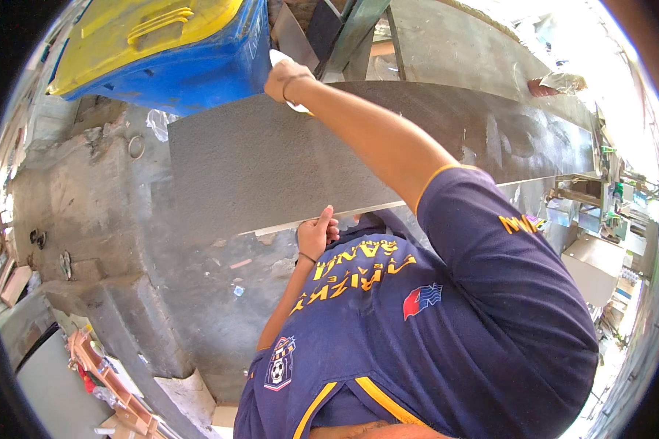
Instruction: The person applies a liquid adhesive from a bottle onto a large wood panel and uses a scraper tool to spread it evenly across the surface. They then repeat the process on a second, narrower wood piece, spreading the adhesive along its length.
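Note:
A long, dark grey board [271,164] with a pale near edge stretches from left of centre toward the far right. My right arm reaches across it. At the far edge, my right hand [285,78] is closed around a thin white thing [298,107]; its ends show on both sides of the fist, but its kind is unclear. Close to my body, my left hand [315,236] is at the board's near edge. Its thumb lies against the edge and its fingers are curled, partly hidden.
Beyond the board on the left stands a blue bin [190,77] with a yellow lid [143,33]. Several upright panels [295,33] lean beside it. A reddish-brown roll in clear plastic [553,85] lies past the far edge at right. Wooden pieces [110,377] sit at lower left.

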The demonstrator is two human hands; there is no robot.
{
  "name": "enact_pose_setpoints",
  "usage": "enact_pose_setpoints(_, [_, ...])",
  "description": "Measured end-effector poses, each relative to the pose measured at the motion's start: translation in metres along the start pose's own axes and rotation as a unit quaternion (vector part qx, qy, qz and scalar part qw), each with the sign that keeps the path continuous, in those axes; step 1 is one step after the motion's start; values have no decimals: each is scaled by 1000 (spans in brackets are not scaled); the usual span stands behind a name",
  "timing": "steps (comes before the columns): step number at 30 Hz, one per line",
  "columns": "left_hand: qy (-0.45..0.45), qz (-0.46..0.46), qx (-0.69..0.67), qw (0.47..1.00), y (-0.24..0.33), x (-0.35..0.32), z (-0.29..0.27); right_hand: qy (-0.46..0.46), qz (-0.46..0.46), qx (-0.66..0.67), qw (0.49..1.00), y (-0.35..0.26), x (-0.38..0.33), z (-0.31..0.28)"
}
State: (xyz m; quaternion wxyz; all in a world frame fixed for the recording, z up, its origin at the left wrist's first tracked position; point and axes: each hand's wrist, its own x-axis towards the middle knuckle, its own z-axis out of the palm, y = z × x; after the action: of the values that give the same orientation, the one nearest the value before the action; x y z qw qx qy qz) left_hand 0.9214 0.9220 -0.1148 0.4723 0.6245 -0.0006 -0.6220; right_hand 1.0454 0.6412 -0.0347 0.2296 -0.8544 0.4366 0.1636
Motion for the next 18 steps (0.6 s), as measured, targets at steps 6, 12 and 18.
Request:
enact_pose_setpoints(6, [5, 8, -10, 1000, -14, 11, -6, 47, -148, 28, 987, 71, -54, -1])
enact_pose_setpoints(12, [10, 17, -2, 1000, -13, 9, -3, 10, -277, -258, 926, 181, -194, 44])
enact_pose_setpoints(18, [46, 53, -21, 997, -14, 4, 6, 87, -340, -240, 905, 152, -143, -6])
